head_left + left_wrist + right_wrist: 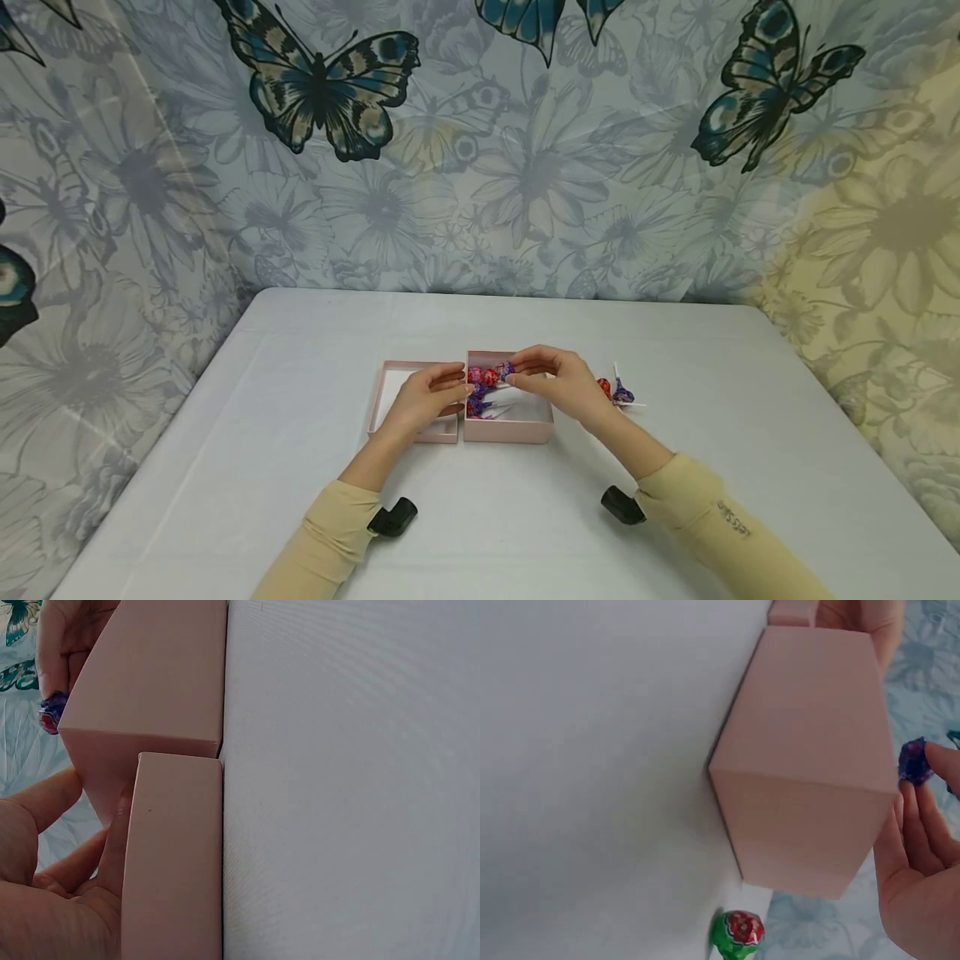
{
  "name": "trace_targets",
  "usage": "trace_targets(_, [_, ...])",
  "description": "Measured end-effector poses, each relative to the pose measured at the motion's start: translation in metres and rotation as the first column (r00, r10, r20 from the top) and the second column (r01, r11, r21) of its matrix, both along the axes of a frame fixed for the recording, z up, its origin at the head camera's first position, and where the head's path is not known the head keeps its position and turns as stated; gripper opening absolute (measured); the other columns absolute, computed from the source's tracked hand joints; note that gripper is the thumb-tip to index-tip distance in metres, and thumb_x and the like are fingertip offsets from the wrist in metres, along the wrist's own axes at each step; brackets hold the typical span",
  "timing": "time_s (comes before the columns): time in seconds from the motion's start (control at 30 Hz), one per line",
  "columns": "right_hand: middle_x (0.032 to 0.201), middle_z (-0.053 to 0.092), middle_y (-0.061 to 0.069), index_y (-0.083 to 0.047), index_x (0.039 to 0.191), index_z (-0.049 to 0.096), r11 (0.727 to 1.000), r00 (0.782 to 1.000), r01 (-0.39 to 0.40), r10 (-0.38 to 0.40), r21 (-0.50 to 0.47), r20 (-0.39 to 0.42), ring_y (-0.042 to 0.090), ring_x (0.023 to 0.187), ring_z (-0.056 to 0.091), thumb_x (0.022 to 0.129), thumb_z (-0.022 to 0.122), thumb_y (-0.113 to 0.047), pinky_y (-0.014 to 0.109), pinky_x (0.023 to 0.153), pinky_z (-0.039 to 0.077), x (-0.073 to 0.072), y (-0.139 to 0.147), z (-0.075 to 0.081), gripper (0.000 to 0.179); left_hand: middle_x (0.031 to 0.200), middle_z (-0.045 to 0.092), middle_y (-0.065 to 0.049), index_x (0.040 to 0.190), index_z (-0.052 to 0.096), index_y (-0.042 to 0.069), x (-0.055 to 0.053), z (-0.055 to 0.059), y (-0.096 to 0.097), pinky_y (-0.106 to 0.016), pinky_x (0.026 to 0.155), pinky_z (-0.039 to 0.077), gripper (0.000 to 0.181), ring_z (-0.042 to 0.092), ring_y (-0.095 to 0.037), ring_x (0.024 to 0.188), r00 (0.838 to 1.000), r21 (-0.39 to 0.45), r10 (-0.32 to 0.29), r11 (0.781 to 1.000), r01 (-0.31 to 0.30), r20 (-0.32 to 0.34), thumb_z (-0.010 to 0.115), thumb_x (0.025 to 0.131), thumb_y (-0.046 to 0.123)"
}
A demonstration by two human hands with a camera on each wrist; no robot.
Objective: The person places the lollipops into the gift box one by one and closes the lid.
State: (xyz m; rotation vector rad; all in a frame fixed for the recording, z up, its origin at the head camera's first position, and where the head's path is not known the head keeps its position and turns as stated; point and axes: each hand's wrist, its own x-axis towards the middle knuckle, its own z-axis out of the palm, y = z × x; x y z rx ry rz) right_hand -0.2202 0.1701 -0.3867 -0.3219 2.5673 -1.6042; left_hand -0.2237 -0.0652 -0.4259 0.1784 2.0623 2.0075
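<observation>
Over the open pink box (510,431), my right hand (558,383) pinches a purple-wrapped lollipop (914,760) between thumb and fingertips. My left hand (429,398) holds the box's left side. In the left wrist view its thumb (52,799) meets the box's upper edge, while other fingers reach in between box and lid, partly hidden. Red- and purple-wrapped lollipops (480,398) lie inside the box, their white sticks pointing right. The pink lid (377,392), with its white inside facing up, lies directly left of the box, under the left hand.
Right of the box, partly behind the right forearm, lie more lollipops (622,393), with red and purple wrappers. A green-and-red one (738,934) shows in the right wrist view. All stand on a white-covered table (480,517), with a butterfly-print wall hanging (540,192) behind its far edge.
</observation>
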Motion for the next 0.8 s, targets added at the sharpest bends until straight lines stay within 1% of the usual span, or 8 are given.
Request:
trace_targets(0.1, [0.096, 0.07, -0.002, -0.016, 0.105, 0.071, 0.992, 0.992, -0.05, 0.063, 0.112, -0.109, 0.016, 0.091, 0.064, 0.085, 0.078, -0.026, 0.033, 0.078, 0.058, -0.003, -0.004, -0.005, 0.024, 0.131, 0.057, -0.023, 0.137, 0.052, -0.003, 0.0, -0.001, 0.0, -0.038, 0.086, 0.057, 0.048, 0.061, -0.034, 0.113, 1.0, 0.006, -0.003, 1.0, 0.003, -0.003, 0.067, 0.093, 0.009])
trace_targets(0.2, [0.096, 0.07, -0.003, -0.014, 0.104, 0.072, 0.964, 0.97, -0.088, 0.141, 0.251, -0.199, 0.014, 0.09, 0.065, 0.085, 0.078, -0.021, 0.031, 0.079, 0.059, -0.006, -0.009, -0.007, 0.021, 0.131, 0.057, -0.023, 0.137, 0.052, -0.004, -0.001, -0.002, 0.0, -0.039, 0.086, 0.057, 0.047, 0.061, -0.034, 0.114, 1.0, 0.013, -0.005, 1.0, 0.005, -0.009, 0.067, 0.093, 0.008])
trace_targets(0.27, [0.098, 0.07, -0.002, -0.012, 0.103, 0.071, 0.931, 0.95, -0.109, 0.201, 0.348, -0.239, 0.015, 0.091, 0.065, 0.084, 0.079, -0.018, 0.032, 0.079, 0.059, -0.007, -0.013, -0.007, 0.021, 0.131, 0.057, -0.023, 0.136, 0.052, -0.004, -0.001, -0.002, -0.001, -0.038, 0.085, 0.058, 0.047, 0.061, -0.033, 0.114, 1.0, 0.015, -0.006, 1.0, 0.007, -0.012, 0.067, 0.093, 0.008])
trace_targets(0.33, [0.097, 0.07, -0.002, -0.012, 0.101, 0.071, 0.889, 0.932, -0.116, 0.251, 0.443, -0.261, 0.014, 0.09, 0.065, 0.083, 0.08, -0.016, 0.032, 0.079, 0.059, -0.007, -0.017, -0.007, 0.021, 0.131, 0.057, -0.023, 0.136, 0.053, -0.004, -0.001, -0.002, -0.001, -0.038, 0.085, 0.058, 0.047, 0.061, -0.033, 0.113, 1.0, 0.018, -0.006, 1.0, 0.006, -0.01, 0.068, 0.093, 0.008])
trace_targets(0.43, [0.094, 0.07, -0.001, -0.01, 0.1, 0.071, 0.829, 0.906, -0.115, 0.314, 0.547, -0.284, 0.015, 0.086, 0.065, 0.082, 0.08, -0.014, 0.032, 0.076, 0.058, -0.008, -0.022, -0.007, 0.02, 0.13, 0.058, -0.023, 0.136, 0.053, -0.003, -0.001, -0.002, -0.001, -0.037, 0.084, 0.058, 0.048, 0.062, -0.031, 0.112, 1.0, 0.023, -0.005, 1.0, 0.005, -0.006, 0.069, 0.092, 0.009])
trace_targets(0.5, [0.093, 0.07, -0.001, -0.009, 0.099, 0.072, 0.803, 0.896, -0.11, 0.336, 0.586, -0.292, 0.015, 0.085, 0.064, 0.081, 0.081, -0.013, 0.032, 0.075, 0.057, -0.009, -0.024, -0.007, 0.02, 0.13, 0.058, -0.023, 0.136, 0.053, -0.003, -0.001, -0.002, -0.001, -0.037, 0.084, 0.058, 0.049, 0.062, -0.031, 0.112, 1.0, 0.027, -0.006, 1.0, 0.007, -0.006, 0.069, 0.092, 0.009])
trace_targets(0.57, [0.093, 0.07, -0.001, -0.009, 0.099, 0.072, 0.788, 0.891, -0.105, 0.345, 0.606, -0.295, 0.016, 0.085, 0.063, 0.081, 0.081, -0.013, 0.033, 0.074, 0.056, -0.009, -0.025, -0.008, 0.02, 0.13, 0.057, -0.023, 0.136, 0.053, -0.004, 0.0, -0.002, -0.001, -0.038, 0.084, 0.058, 0.049, 0.062, -0.032, 0.112, 1.0, 0.031, -0.008, 0.999, 0.008, -0.008, 0.069, 0.092, 0.008])
trace_targets(0.8, [0.097, 0.07, 0.001, -0.009, 0.102, 0.073, 0.77, 0.89, -0.082, 0.342, 0.633, -0.301, 0.019, 0.091, 0.064, 0.082, 0.08, -0.015, 0.036, 0.078, 0.057, -0.01, -0.028, -0.01, 0.022, 0.13, 0.057, -0.024, 0.136, 0.052, -0.004, 0.0, -0.001, -0.001, -0.038, 0.084, 0.058, 0.048, 0.062, -0.032, 0.112, 1.0, 0.04, -0.005, 0.999, 0.005, -0.01, 0.068, 0.092, 0.007])
